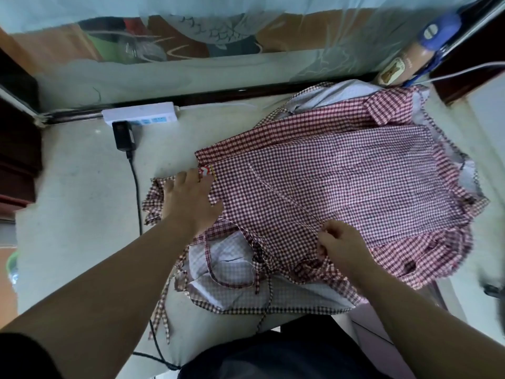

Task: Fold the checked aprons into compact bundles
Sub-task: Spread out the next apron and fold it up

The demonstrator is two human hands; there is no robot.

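A red-and-white checked apron (341, 173) lies spread over the pale counter (82, 187), with more checked aprons bunched beneath it and showing their white undersides (226, 263). Thin checked ties (161, 310) trail off the counter's front edge. My left hand (191, 201) lies flat with straight fingers on the apron's left edge, beside a small red-and-white label (205, 170). My right hand (338, 247) has its fingers curled and pinches the apron's near edge.
A white power strip (139, 116) with a black adapter (124, 138) sits at the back left, its black cord (136, 192) running toward me past the aprons. A brown bottle (404, 64) with a blue cap lies at the back right. A glass pane backs the counter.
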